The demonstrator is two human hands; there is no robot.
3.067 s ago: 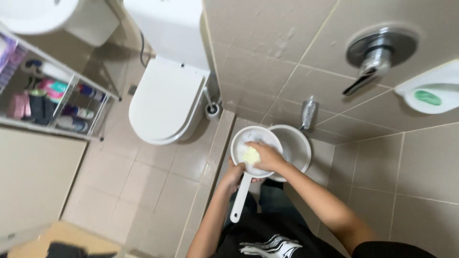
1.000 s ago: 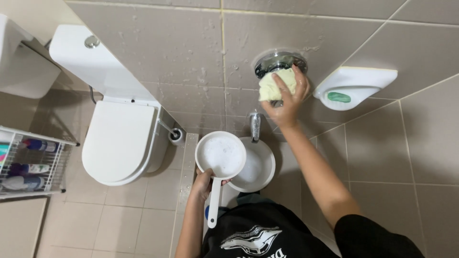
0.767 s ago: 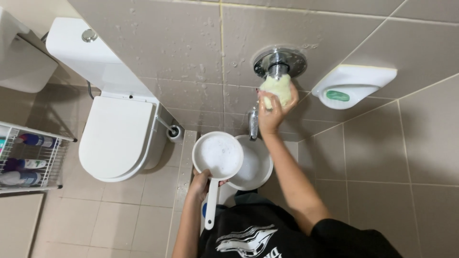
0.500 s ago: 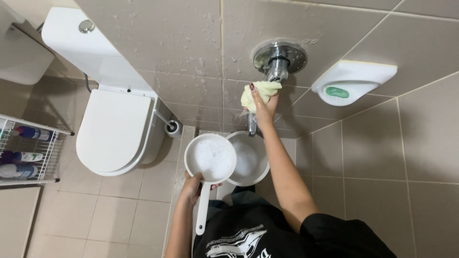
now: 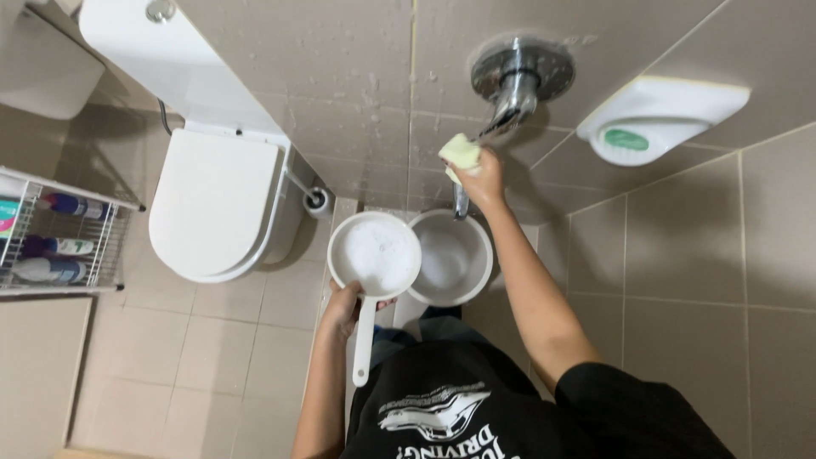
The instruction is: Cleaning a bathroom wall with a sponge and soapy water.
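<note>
Sponge (image 5: 460,154) lower now, within fingers (image 5: 473,163)

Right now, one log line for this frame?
left hand: holds scoop by handle | right hand: presses sponge by wall tap | bucket below | toilet lid shut

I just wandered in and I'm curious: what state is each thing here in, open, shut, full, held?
Toilet: lid shut.
Dipper: held by left hand, soapy water inside.
Bucket: on the floor, foamy water inside.
Yellow sponge: gripped in right hand, against the wall.
Tap: no water seen running.
</note>
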